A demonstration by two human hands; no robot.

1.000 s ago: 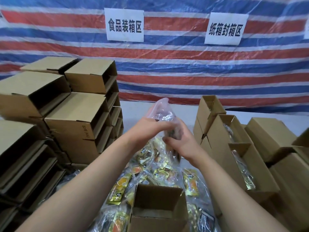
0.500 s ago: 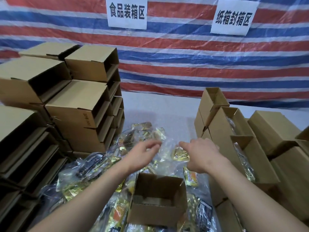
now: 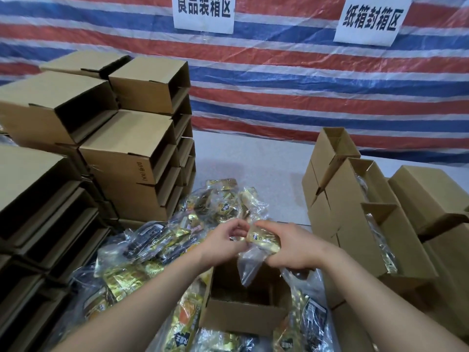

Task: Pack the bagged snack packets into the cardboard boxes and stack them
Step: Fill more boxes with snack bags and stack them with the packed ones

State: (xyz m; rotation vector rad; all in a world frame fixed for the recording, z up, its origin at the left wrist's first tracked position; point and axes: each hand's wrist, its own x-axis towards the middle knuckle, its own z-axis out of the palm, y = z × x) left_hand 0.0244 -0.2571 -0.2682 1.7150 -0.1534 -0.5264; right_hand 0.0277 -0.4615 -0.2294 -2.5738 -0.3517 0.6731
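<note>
Both hands now hold clear plastic bag of gold snack packets (image 3: 262, 246) over open brown cardboard box (image 3: 243, 313).
Right hand (image 3: 291, 246) grips it, left hand (image 3: 223, 240) seemingly pinches at 9 o'clock; next: lower it in.

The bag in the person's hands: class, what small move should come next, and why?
Probably lower the bag into the open box. The right hand grips it, the left hand pinches its plastic, and its loose end already hangs over the box's mouth, which looks empty.
</note>
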